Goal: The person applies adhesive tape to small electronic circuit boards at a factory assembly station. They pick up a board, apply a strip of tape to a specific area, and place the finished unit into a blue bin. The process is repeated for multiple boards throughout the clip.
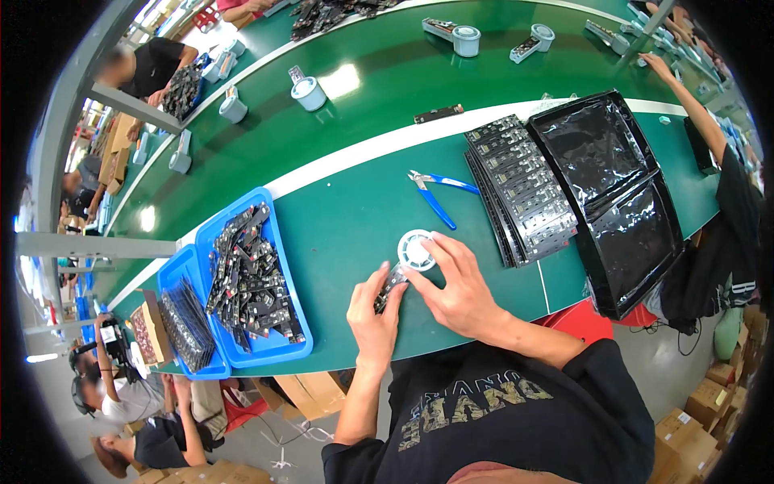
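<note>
Above the near edge of the green table, my left hand [374, 315] is closed on a narrow black circuit board strip [390, 294]. Just right of it, the fingers of my right hand [458, 289] are closed on a white round part [414, 251] with openings around its rim. The two pieces meet between my hands; whether they are joined, I cannot tell. Farther off lie blue-handled cutting pliers [439, 194], jaws apart. To the right is a stack of black circuit board panels [522, 189].
A blue tray [305, 348] of loose board strips stands left, beside another blue tray [179, 266]. A black tray [645, 181] lies right. Beyond a white strip, the green conveyor [371, 89] carries light-blue round holders [308, 94]. A co-worker's arm [695, 109] reaches in at right.
</note>
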